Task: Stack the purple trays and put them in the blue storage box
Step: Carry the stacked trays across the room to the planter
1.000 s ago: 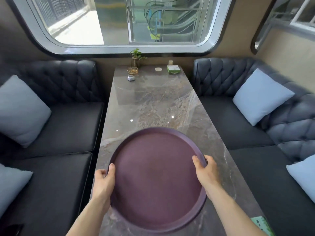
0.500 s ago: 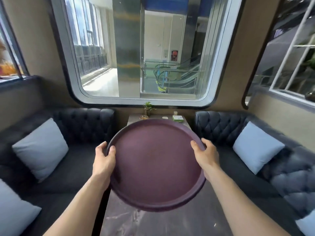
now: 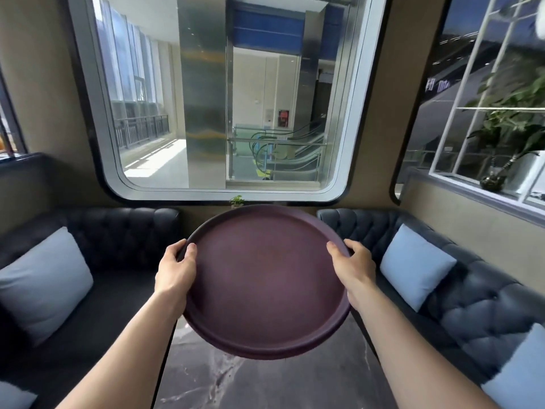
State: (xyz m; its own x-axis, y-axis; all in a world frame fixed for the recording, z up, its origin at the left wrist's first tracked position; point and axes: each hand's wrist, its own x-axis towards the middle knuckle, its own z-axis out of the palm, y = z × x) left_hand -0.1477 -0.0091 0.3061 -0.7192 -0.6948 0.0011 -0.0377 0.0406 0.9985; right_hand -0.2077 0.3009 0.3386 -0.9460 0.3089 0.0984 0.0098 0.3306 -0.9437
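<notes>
A round purple tray (image 3: 265,284) hangs in the air above the marble table (image 3: 265,382), tilted with its inner face toward me. A second rim line shows along its lower edge, so it may be two trays stacked; I cannot tell. My left hand (image 3: 177,268) grips its left rim, thumb on the inside. My right hand (image 3: 352,265) grips the right rim the same way. No blue storage box is in view.
Dark tufted sofas (image 3: 472,296) with pale blue cushions (image 3: 415,265) flank the table on both sides. A small plant (image 3: 236,200) peeks over the tray's top edge. A large rounded window (image 3: 227,98) fills the far wall.
Both hands lifted the tray off the table and raised it in front of me. My view tilted up from the tabletop toward the window.
</notes>
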